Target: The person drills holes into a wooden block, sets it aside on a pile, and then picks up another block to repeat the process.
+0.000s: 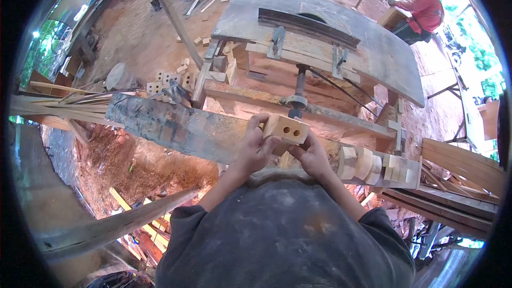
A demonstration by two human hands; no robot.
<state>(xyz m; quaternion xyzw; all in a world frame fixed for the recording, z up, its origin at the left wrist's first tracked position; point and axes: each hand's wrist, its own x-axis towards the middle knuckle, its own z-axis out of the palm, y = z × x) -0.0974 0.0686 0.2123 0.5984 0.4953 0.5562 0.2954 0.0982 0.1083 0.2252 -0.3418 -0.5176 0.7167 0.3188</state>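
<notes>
Between my two hands is a pale wooden block (pixel 274 124) with two round holes in the face turned up toward me. My left hand (pixel 255 148) grips its left end, thumb across the near side. From the right, my right hand (pixel 312 154) closes on the lower right corner. Just beyond the block, a spindle with a dark chuck (pixel 295 108) points my way from under the saw bench (pixel 368 42). A long worn plank (pixel 176 128) runs crosswise below the block. On its right end several cut wooden pieces (pixel 365 165) stand in a row.
Several drilled blocks (pixel 160 84) are piled at the left, near a slanted post (pixel 173 16). A slotted fence (pixel 309 26) crosses the bench, with a saw blade (pixel 312 17) behind it. A person in red (pixel 426 13) sits at far right. Boards (pixel 464 170) are stacked at right.
</notes>
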